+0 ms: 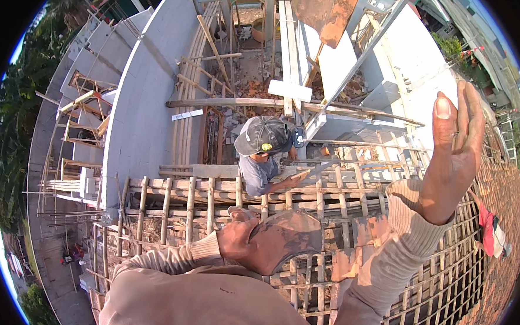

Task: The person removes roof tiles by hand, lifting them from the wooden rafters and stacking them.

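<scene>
Trowel [287, 234], mortar-caked, sits in my left hand [240, 237], grip closed round it; my right hand [453, 152] is raised, fingers wide, above bamboo scaffolding [191, 204] beside grey block walls [142, 104].

Walls: grey block walls [145, 104] are rising, unfinished.
Scaffolding: bamboo poles [215, 200] are crossing below.
Light: sun is falling brightly.
Edges: trees [11, 134] are bordering the left.
</scene>
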The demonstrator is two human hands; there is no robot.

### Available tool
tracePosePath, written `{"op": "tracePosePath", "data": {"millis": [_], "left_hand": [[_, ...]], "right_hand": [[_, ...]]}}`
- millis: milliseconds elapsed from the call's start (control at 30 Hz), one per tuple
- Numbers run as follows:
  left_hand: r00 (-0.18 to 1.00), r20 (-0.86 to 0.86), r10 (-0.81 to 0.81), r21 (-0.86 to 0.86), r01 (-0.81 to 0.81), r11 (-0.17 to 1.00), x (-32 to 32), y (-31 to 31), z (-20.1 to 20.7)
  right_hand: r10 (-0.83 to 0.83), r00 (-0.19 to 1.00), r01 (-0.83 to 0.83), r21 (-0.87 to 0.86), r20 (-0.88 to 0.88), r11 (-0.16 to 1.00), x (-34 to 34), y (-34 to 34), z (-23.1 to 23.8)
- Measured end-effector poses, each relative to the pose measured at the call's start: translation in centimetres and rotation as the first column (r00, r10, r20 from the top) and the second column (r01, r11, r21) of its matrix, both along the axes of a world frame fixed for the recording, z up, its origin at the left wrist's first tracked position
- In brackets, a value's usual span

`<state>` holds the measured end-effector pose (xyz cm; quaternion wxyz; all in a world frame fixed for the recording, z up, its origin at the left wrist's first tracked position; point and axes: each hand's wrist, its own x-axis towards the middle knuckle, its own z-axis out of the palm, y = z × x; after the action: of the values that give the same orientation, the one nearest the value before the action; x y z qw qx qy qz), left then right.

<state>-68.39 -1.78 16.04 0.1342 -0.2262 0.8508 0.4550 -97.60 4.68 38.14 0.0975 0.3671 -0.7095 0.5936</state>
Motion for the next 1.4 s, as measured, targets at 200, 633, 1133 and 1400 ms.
{"op": "tracePosePath", "data": {"millis": [200, 633, 1133, 1400], "left_hand": [[0.909, 0.021, 0.415, 0.606, -0.342, 0.718, 1.8, -9.9, 10.7], [0.107, -0.503, 0.858, 0.222, -0.943, 0.248, -18.6, -45.9, 13.2], [0.465, 0.875, -0.136, -0.149, 0.526, 0.837, 13.8, -22.7, -30.8], [0.653, 0.592, -0.473, 0.103, 0.521, 0.848, -0.7, -4.2, -30.0]], "right_hand": [[-0.29, 0.954, 0.277, 0.149, 0.073, 0.949, 2.4, 9.0, -8.3], [-0.618, 0.734, 0.49, 0.41, 0.282, 0.769, 8.9, 27.3, -3.5], [-0.939, -0.045, -0.177, 0.922, 0.341, 0.344, 51.1, 38.4, -33.8], [-0.668, -0.535, 0.269, 0.854, 0.518, 0.446, 58.3, 35.0, -36.0]]}}
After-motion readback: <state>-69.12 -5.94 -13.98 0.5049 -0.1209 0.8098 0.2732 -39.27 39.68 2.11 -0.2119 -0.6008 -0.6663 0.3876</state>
